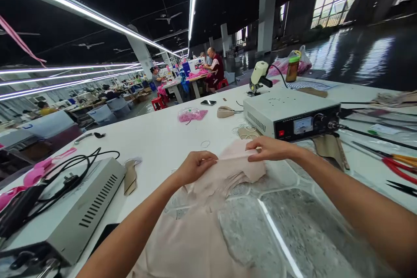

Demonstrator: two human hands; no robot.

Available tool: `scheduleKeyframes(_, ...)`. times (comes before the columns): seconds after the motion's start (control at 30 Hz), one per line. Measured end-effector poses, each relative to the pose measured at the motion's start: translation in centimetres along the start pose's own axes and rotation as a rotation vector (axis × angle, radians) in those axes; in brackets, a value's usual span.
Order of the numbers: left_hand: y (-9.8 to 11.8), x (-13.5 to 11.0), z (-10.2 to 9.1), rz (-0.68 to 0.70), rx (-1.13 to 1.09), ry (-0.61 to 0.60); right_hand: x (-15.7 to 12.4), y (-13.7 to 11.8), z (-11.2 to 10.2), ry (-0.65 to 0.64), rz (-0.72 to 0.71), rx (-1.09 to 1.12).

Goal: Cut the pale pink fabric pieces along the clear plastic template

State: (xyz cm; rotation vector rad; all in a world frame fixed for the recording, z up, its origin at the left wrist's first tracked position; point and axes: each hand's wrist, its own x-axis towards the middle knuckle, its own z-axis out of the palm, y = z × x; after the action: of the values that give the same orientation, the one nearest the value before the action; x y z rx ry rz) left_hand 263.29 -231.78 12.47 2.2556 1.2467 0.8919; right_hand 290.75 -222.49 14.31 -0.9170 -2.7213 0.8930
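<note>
Pale pink fabric pieces (pixel 211 182) lie in a loose, ruffled stack in front of me, over a clear sheet with a grey stone pattern (pixel 280 221). My left hand (pixel 197 166) pinches the fabric at its left edge, thumb against fingers. At the right end of the same piece, my right hand (pixel 260 148) grips the upper edge between thumb and fingers. The cloth stretches between both hands, slightly raised. A larger pale pink piece (pixel 185 243) spreads flat nearer to me.
A grey control box with a dial (pixel 289 115) stands right behind my right hand; another grey box (pixel 74 208) with black cables sits at left. Scissors (pixel 391 160) lie at right. A cutting machine (pixel 259 77), a phone (pixel 208 102) and a lidded jar (pixel 293 67) are farther back.
</note>
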Motion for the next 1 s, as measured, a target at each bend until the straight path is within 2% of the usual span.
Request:
scheduleKeyframes(0.07,0.8,-0.3,0.2,-0.111,-0.125,-0.072,-3.1,-0.1,0.4,0.038,0.059,0.092)
scheduleKeyframes(0.13,1.4,-0.3,0.6,-0.161,-0.186,-0.166,-5.9,-0.1,1.2,0.066,0.124,0.185)
scheduleKeyframes(0.2,1.7,0.2,1.3,-0.119,-0.167,-0.225,-8.2,0.0,2.1,0.106,0.183,0.26)
scheduleKeyframes(0.3,2.1,1.2,2.4,0.018,-0.093,-0.2,-10.8,0.4,3.1,0.245,0.249,0.315)
scheduleKeyframes(0.37,2.4,1.5,3.1,0.05,-0.092,-0.206,-12.4,0.5,3.6,0.333,0.286,0.338)
scheduleKeyframes(0.43,2.8,1.4,3.6,0.008,-0.131,-0.293,-14.0,0.3,4.2,0.354,0.33,0.381)
scheduleKeyframes(0.57,3.3,0.4,3.6,-0.152,-0.245,-0.565,-16.3,0.0,5.4,0.321,0.422,0.468)
scheduleKeyframes(0.67,3.2,0.0,3.6,-0.202,-0.17,-0.68,-16.5,0.8,6.3,0.335,0.46,0.446)
scheduleKeyframes(0.77,3.0,-0.2,4.1,-0.126,0.086,-0.701,-16.5,2.4,7.2,0.455,0.503,0.346)
scheduleKeyframes(0.87,3.5,-0.5,5.6,0.052,0.306,-0.628,-17.5,3.1,8.6,0.656,0.549,0.242)
scheduleKeyframes(0.93,4.3,-0.4,7.0,0.168,0.333,-0.55,-18.8,2.8,9.7,0.752,0.578,0.203)
scheduleKeyframes(1.0,5.5,0.1,8.8,0.246,0.272,-0.496,-20.1,1.9,10.8,0.793,0.61,0.184)
